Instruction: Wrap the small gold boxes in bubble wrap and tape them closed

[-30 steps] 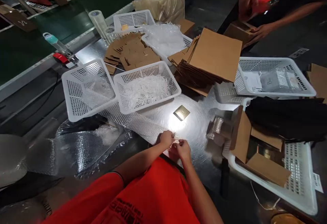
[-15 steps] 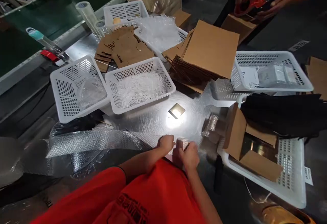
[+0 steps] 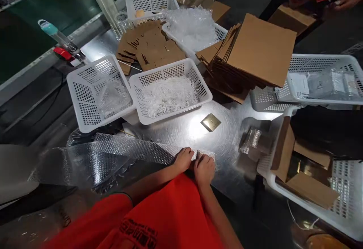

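Note:
A long strip of bubble wrap (image 3: 136, 150) runs from the left side of the metal table to my hands near its front edge. My left hand (image 3: 183, 159) is closed, its curled fingers on the strip's right end. Close beside it, my right hand (image 3: 204, 168) grips a small bubble-wrapped bundle (image 3: 210, 154) from above; what lies inside the wrap is hidden. Beyond my hands, a gold square plate (image 3: 210, 122) lies flat on the table. To the right lies a small bubble-wrapped packet (image 3: 251, 141).
A white basket of shredded filler (image 3: 204, 94) and another with clear plastic (image 3: 85, 122) stand beyond the wrap. Flat cardboard (image 3: 262, 48) is stacked behind. At right, an open carton (image 3: 314, 190) sits in a basket. Another person's hand (image 3: 351, 0) is at the far right.
The view has shifted, so the table things appear further right. My right hand has turned over the bundle, its fingers now on top. The bubble wrap's loose left end has shifted and folded.

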Available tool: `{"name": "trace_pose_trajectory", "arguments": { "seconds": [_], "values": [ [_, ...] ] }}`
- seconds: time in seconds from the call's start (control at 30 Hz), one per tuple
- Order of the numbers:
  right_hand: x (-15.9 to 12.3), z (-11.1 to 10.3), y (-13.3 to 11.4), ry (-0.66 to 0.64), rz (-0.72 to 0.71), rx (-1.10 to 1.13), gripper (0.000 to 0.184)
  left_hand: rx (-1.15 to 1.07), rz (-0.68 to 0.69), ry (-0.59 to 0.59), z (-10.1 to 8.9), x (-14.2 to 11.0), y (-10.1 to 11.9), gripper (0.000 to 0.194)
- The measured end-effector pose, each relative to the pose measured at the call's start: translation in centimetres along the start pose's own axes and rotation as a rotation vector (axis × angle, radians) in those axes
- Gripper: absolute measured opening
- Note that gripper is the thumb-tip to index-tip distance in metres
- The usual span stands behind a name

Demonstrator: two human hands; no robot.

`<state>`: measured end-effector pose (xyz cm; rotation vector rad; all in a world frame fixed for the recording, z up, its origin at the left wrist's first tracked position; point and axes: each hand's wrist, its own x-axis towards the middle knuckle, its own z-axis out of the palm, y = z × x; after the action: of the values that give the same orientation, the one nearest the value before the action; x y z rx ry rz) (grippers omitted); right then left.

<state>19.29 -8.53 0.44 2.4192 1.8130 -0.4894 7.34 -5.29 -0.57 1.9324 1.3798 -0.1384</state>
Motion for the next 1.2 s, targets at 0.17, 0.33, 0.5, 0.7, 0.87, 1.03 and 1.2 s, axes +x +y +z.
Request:
{"name": "trace_pose_trajectory", "arguments": {
  "seconds": [0.17,0.33,0.5,0.7,0.87,1.03,1.2],
  "values": [
    [-0.7,0.1,1.3,0.092,0.155,-0.005,0.045,0.043,0.088,0.021,0.8,0.0,-0.7,0.032],
    [1.5,-1.1,3.2,0.046,0.158,0.028,0.044,0.150,0.203,0.019,0.3,1.2,-0.4,0.031],
    [5.1,-2.8,6.4,0.030,0.153,0.063,0.044,0.176,0.307,0.027,-0.5,2.2,0.5,0.033],
    [4.2,-2.1,7.5,0.101,0.143,0.227,0.046,0.290,0.302,0.043,-0.2,1.8,1.4,0.044],
    [0.2,-1.6,14.7,0.370,0.341,0.308,0.051,0.428,0.309,0.019,0.3,2.0,1.7,0.045],
    [-2.5,-0.5,23.4,0.289,0.664,0.178,0.054,0.562,0.375,0.011,0.5,2.2,1.5,0.047],
    [-5.4,1.8,24.6,0.144,0.502,0.175,0.049,0.580,0.374,-0.043,0.2,2.3,1.3,0.053]
  ]
}}
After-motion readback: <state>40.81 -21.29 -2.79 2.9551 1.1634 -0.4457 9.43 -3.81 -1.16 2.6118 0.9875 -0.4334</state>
